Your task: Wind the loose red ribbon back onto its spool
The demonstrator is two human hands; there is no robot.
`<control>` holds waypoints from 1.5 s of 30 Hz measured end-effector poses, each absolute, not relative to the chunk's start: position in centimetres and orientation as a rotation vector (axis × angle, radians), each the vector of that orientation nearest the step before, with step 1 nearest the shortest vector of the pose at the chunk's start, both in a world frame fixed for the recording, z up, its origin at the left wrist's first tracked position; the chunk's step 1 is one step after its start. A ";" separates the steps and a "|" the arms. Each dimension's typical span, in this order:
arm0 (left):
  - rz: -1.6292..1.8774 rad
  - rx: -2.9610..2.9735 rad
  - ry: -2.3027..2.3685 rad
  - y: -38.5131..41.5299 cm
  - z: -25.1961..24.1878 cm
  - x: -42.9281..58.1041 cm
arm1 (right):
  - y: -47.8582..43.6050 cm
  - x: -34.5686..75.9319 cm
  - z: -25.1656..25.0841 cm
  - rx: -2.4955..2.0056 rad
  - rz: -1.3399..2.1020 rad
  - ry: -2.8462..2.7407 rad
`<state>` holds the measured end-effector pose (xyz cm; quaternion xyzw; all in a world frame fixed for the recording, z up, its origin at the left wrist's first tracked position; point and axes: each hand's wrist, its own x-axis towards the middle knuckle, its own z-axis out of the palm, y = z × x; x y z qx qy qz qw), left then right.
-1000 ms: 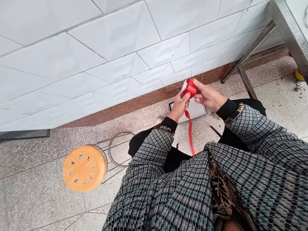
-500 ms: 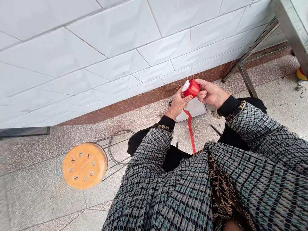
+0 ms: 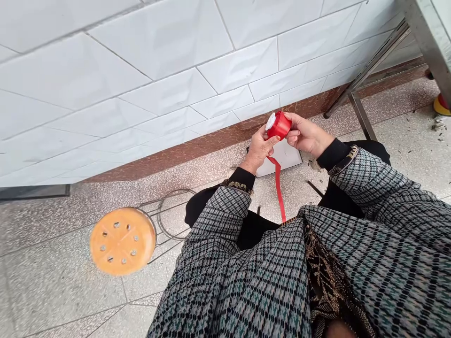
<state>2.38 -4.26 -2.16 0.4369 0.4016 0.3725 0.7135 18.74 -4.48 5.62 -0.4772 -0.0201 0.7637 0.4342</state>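
Between my two hands is a spool of red ribbon (image 3: 282, 125), tilted so that its white end faces left. My left hand (image 3: 260, 146) is wrapped round the spool's left and lower side, thumb across the front. Fingers of my right hand (image 3: 306, 134) pinch the spool's right side, curled in. A loose length of red ribbon (image 3: 279, 188) hangs from below my left hand down toward my lap. Under the hands, a white flat panel with a dark edge (image 3: 287, 163) lies on the floor, partly hidden by them.
A stool with a round orange seat (image 3: 122, 241) and thin metal legs lies at the left. White wall tiles (image 3: 179, 101) rise ahead above a brown skirting. A metal table frame (image 3: 362, 115) stands at the right. Dark scraps (image 3: 315, 188) lie on the speckled floor.
The spool and both hands sit slightly higher and further left in view. The grip looks much the same, and the ribbon tail still hangs down.
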 end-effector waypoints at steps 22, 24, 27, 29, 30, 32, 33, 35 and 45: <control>0.823 0.963 0.937 -5.1 -1.7 2.5 | -4.4 18.9 5.8 -1.215 1.937 -0.047; 0.802 0.986 0.942 -5.1 -1.7 2.4 | -4.2 19.2 6.0 -1.225 1.965 -0.043; 0.815 0.957 0.921 -5.2 -1.6 2.6 | -4.4 19.2 6.1 -1.234 1.965 -0.077; 0.839 0.903 0.914 -5.3 -1.5 2.7 | -4.8 18.8 6.2 -1.219 1.930 -0.152; 0.847 0.870 0.917 -5.3 -1.4 2.8 | -5.0 18.5 6.2 -1.209 1.907 -0.204; 0.856 0.812 0.928 -5.4 -1.2 2.9 | -5.5 17.8 6.1 -1.200 1.860 -0.314; 0.859 0.795 0.932 -5.4 -1.0 2.9 | -5.7 17.4 6.1 -1.203 1.840 -0.359; 0.868 0.798 0.932 -5.4 -0.8 2.8 | -5.9 16.9 6.1 -1.214 1.811 -0.409; 0.973 0.997 0.861 -6.6 1.2 1.1 | -6.6 16.4 10.4 -1.134 1.932 -0.193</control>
